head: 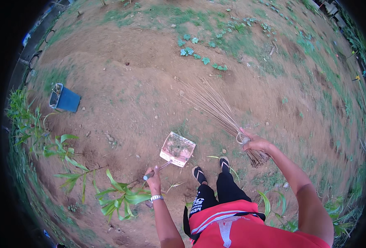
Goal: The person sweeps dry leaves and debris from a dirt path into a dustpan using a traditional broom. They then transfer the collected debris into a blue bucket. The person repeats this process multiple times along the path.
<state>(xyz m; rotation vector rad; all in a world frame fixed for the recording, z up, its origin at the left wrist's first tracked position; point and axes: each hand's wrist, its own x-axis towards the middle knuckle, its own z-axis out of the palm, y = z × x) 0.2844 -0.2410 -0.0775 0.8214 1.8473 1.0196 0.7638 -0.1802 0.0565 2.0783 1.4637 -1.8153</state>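
Observation:
My left hand (153, 178) is closed around the handle of a dustpan (178, 148), a pale pan with dry grass and debris in it, low over the soil in front of my feet. In my right hand (257, 143) is a broom of thin sticks (215, 108), gripped at its tied end. Its bristles fan out up and to the left, beyond the pan. Whether their tips touch the ground I cannot tell.
A blue plastic bin (68, 99) with debris in it leans on the ground at the left. Young corn plants (122, 197) grow beside my left arm. Leafy vines (187, 51) and grass patches lie farther ahead. Old tires (32, 60) line the far left edge.

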